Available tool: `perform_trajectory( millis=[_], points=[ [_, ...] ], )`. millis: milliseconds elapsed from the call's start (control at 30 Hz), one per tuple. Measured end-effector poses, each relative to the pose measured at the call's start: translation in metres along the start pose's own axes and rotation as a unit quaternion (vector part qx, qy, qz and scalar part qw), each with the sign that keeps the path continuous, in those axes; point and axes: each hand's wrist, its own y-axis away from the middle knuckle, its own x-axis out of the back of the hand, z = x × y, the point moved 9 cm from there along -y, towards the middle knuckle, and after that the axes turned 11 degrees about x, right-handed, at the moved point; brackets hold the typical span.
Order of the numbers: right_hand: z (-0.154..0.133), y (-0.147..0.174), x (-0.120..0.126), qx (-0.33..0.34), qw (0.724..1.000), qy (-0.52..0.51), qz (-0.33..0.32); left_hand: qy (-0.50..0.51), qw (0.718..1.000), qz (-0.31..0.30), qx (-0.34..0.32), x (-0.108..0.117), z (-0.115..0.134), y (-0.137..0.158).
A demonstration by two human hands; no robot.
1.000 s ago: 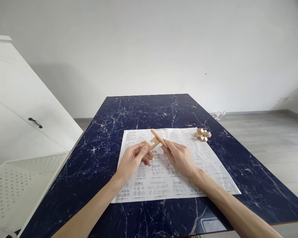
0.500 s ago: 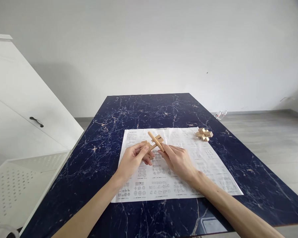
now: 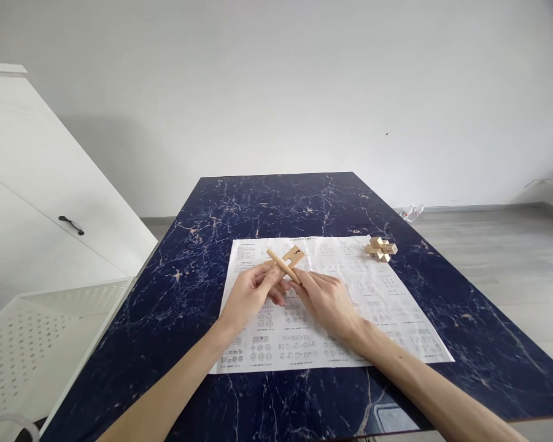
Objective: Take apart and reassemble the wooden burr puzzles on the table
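Observation:
My left hand (image 3: 253, 291) is closed on a flat wooden puzzle piece (image 3: 295, 253), which has a dark mark near its far end and a notch along its middle. A thin wooden stick (image 3: 279, 263) lies slantwise across this piece; the fingertips of my right hand (image 3: 324, 298) pinch its near end. Both hands are close together above a printed instruction sheet (image 3: 359, 344). My fingers hide the near part of the flat piece, and whether the stick sits in the notch or only over it I cannot tell.
An assembled wooden block puzzle (image 3: 381, 249) with dark marks stands at the sheet's far right corner. The sheet lies on a dark blue marbled table (image 3: 276, 205). To the left are a white cabinet (image 3: 41, 184) and a perforated white surface (image 3: 23, 344). A wall rises behind.
The stick has shifted slightly left and down, and now crosses nearer the flat piece's middle. More of the flat piece's marked end shows beyond it. Both hands keep their grip.

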Motion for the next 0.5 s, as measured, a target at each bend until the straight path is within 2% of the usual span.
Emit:
perform_trajectory(
  millis=[500],
  points=[
    [-0.0041, -0.0011, 0.0034, 0.02, 1.0, 0.006, -0.009, 0.005, 1.0, -0.006, -0.008, -0.0002, -0.0014, -0.001]
  ],
)
